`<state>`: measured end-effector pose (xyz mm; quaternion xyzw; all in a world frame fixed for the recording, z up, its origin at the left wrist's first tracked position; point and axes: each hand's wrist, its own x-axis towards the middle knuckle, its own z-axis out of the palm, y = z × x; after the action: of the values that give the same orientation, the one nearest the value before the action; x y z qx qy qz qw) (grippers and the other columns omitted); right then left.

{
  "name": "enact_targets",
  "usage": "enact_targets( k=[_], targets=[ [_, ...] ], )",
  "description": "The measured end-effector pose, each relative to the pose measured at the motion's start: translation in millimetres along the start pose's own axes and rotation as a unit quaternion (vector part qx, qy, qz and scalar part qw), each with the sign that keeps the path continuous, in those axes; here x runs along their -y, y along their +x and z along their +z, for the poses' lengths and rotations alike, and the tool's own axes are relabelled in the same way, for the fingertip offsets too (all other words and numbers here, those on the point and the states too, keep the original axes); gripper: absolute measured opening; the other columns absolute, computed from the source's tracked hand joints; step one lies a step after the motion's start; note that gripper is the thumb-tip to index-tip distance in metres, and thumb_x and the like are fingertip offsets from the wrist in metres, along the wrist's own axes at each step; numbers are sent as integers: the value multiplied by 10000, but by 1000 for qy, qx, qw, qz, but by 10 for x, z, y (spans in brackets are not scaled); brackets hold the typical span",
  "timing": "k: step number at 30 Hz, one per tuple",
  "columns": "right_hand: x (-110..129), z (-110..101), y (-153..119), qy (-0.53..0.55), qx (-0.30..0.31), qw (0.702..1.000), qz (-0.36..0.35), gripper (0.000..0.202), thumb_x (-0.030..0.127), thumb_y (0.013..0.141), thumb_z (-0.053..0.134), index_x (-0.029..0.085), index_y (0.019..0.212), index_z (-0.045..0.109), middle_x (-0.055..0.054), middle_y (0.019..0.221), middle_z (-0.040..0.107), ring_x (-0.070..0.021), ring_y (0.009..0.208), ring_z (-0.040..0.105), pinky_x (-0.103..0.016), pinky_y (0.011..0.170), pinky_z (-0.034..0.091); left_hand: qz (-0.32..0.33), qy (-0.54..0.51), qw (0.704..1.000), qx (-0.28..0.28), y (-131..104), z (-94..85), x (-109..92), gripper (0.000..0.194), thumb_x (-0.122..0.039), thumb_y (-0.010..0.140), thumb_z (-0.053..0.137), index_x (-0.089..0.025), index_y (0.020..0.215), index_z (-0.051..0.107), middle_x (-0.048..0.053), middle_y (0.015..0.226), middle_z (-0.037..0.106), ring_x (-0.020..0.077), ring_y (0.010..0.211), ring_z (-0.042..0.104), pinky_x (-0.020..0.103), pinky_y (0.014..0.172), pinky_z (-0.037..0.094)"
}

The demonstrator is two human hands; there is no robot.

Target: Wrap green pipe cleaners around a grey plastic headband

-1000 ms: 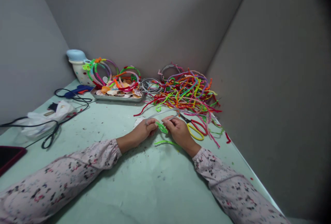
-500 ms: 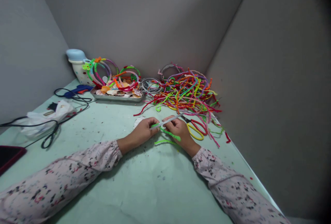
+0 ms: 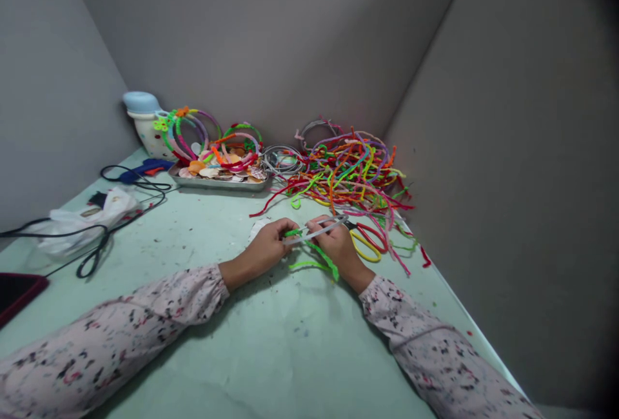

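In the head view, a thin whitish headband (image 3: 322, 231) slants between my two hands over the table. My left hand (image 3: 269, 245) is closed on its near end, where a bright green pipe cleaner (image 3: 323, 254) is wound round the band. From there the pipe cleaner runs right and its loose end droops by my right palm. My right hand (image 3: 336, 248) has its fingers pinched near the winding and seems to grip the pipe cleaner; the fingertips are partly hidden by the band. Another green pipe cleaner (image 3: 304, 265) lies just below the hands.
Scissors (image 3: 370, 243) with red and yellow handles lie beside my right hand. Behind is a tangled heap of pipe cleaners (image 3: 348, 167). A metal tray (image 3: 217, 183) holds shells and wrapped headbands. At left are a plastic bag (image 3: 72, 225), black cable (image 3: 104, 242) and dark red-edged device (image 3: 19, 296).
The headband has turned so more of its curve shows across my right hand. The loose end of the green pipe cleaner has swung lower. Both hands stay nearly in place.
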<state>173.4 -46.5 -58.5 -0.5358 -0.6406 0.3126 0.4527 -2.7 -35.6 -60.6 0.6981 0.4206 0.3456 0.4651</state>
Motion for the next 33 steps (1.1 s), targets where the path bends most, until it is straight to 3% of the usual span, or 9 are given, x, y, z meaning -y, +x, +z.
enact_targets(
  k=[6, 14, 22, 33],
  targets=[
    [4, 30, -17, 26, 9, 999, 28, 305, 433, 826, 553, 161, 710, 629, -22, 658, 644, -127, 539, 566, -223, 499, 406, -15, 5, 1000, -10, -13, -24, -25, 217, -358, 850, 467, -172, 791, 560, -44, 562, 478, 114, 533, 437, 230, 512, 333],
    [48, 26, -46, 34, 37, 999, 2, 335, 398, 863, 515, 159, 654, 620, -27, 665, 636, -118, 553, 559, -223, 543, 419, 2, 19, 1000, 8, 15, -11, 22, 243, -354, 868, 426, -167, 760, 537, -39, 567, 459, 109, 531, 392, 237, 516, 298],
    [3, 42, -42, 35, 39, 998, 26, 353, 409, 866, 503, 164, 643, 627, -18, 619, 616, -126, 552, 556, -234, 557, 422, -1, 32, 999, 20, -20, -21, -45, 245, -366, 857, 432, -176, 740, 531, -34, 582, 489, 121, 557, 433, 240, 533, 320],
    [24, 33, -37, 39, 37, 998, 31, 354, 415, 861, 508, 168, 639, 630, -10, 602, 594, -129, 559, 533, -233, 533, 397, 24, 46, 999, -10, -32, -27, -73, 260, -350, 877, 415, -185, 691, 488, -39, 596, 487, 125, 585, 447, 248, 573, 342]
  ],
)
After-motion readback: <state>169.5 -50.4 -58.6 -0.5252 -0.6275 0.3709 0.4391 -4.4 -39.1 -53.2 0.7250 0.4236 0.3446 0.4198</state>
